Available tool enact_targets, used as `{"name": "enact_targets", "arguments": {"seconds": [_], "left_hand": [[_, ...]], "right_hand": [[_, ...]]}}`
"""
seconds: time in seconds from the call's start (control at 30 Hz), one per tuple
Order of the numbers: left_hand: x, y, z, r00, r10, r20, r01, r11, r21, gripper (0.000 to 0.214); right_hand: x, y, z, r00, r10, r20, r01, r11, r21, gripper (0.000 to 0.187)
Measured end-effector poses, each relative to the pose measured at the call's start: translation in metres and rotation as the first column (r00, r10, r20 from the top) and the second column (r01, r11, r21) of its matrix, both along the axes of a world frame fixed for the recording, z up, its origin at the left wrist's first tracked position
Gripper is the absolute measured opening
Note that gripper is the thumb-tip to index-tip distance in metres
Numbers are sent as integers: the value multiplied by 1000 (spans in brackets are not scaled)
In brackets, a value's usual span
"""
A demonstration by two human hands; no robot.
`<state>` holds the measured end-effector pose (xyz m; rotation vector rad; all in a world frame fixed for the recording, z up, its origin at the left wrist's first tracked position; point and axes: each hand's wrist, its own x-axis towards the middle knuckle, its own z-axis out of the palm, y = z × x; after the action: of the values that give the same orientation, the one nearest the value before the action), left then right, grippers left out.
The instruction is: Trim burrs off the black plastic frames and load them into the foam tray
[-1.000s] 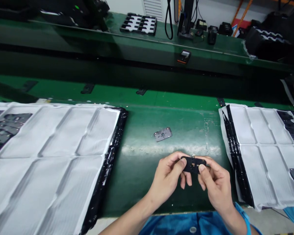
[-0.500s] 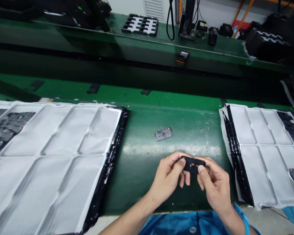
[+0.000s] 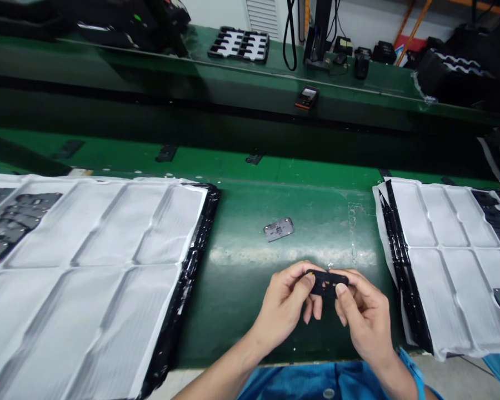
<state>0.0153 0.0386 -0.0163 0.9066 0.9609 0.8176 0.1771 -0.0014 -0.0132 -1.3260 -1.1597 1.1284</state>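
Between my two hands is a small black plastic plate with cut-out openings, held just above the green work surface. My left hand pinches its left end between thumb and fingers, where a small yellow spot shows by the thumb. My right hand grips the right end, thumb pressed on the near face. The fingers behind the plate are partly hidden. Beyond my hands, a separate dark grey plastic plate lies flat on the green surface, with no hand on it.
To the left is a white-lined compartment tray with black edges and grey parts in it. A similar tray stands at right. Black parts lie on the green strip behind, and an orange-and-black handheld device lies farther back.
The parts on the green strip and the handheld device behind have shifted: the parts rightward, the device slightly left. Both hands keep their hold on the black plate, almost unmoved.
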Motion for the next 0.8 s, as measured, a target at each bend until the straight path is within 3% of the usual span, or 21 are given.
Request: {"name": "enact_targets", "arguments": {"seconds": [0.47, 0.73, 0.8], "left_hand": [[-3, -3, -1, 1000, 0, 0, 0, 1000, 23, 42], [-6, -3, -5, 998, 51, 36, -49, 998, -50, 35], [-5, -5, -7, 995, 72, 75, -63, 991, -117, 33]], "right_hand": [[2, -4, -3, 998, 40, 43, -40, 999, -5, 24], [2, -5, 4, 948, 65, 311, -144, 960, 238, 31], [3, -4, 3, 958, 88, 273, -146, 969, 199, 29]]}}
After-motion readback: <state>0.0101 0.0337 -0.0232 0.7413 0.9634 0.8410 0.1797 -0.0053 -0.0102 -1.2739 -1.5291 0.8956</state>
